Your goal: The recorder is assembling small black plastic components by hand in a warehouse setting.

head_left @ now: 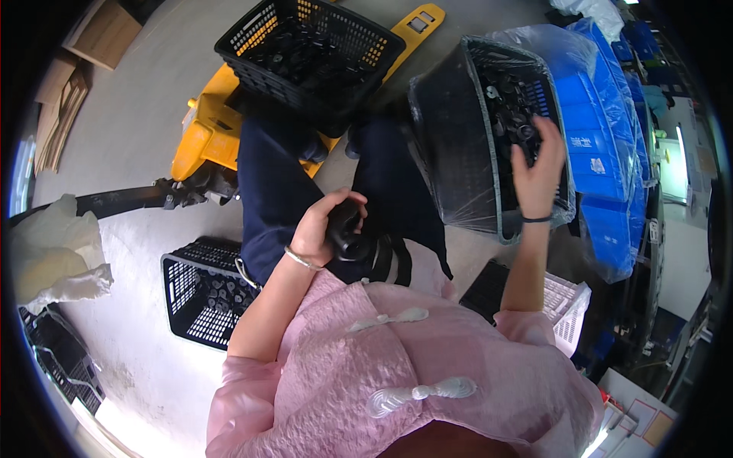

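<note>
My left hand [324, 225] rests over my lap and grips a black round plastic part [347, 229]. My right hand [538, 172] reaches into a black mesh crate [458, 153] wrapped in clear plastic film, fingers spread over the several black plastic parts [511, 107] inside; I cannot tell whether it holds one. I sit with dark blue trousers and a pink top. The crate is tilted toward me at my right knee.
A second black crate of parts [309, 53] stands on a yellow pallet jack [206, 130] ahead. Another black crate [202, 290] sits on the floor at my left. Blue bins in plastic wrap [603, 130] stack at right. A white crate [565, 305] lies lower right.
</note>
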### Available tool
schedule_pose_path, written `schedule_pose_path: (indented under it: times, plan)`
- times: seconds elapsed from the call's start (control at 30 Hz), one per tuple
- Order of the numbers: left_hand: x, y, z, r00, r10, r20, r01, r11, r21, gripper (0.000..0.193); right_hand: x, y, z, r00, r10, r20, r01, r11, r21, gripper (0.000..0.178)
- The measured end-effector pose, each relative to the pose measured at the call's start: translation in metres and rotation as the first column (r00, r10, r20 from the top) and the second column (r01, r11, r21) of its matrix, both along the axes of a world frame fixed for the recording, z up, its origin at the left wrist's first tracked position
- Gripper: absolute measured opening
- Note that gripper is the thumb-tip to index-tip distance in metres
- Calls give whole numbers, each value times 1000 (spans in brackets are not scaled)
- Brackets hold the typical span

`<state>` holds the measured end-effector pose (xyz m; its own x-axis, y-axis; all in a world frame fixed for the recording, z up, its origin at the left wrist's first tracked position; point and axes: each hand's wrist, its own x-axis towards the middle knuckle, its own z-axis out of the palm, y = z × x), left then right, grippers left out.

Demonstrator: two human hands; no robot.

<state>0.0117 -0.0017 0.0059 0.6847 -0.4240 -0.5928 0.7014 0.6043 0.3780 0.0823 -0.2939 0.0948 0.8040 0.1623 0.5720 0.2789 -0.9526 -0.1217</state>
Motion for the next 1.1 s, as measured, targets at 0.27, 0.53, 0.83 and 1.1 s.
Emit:
schedule_pose_path:
  times: [0.27,0.53,0.83,1.1]
  plan:
    - [2,-15,2,989,104,-102,-99,993,61,37,-50,117,-11,526,726,-442,-586,687,431,39]
    - [-6,-5,-4,986,148,82,-155,985,76,39,-34,102,-55,249,827,-504,253,447,858,29]
    - [-5,-6,-3,958,109,267,-141,985,103,21,-37,83,-85,126,975,-185,821,2,572,33]
    - [-6,-7,-1,945,117,304,-143,988,63,20,-49,90,-97,189,982,-10,918,-173,356,36]
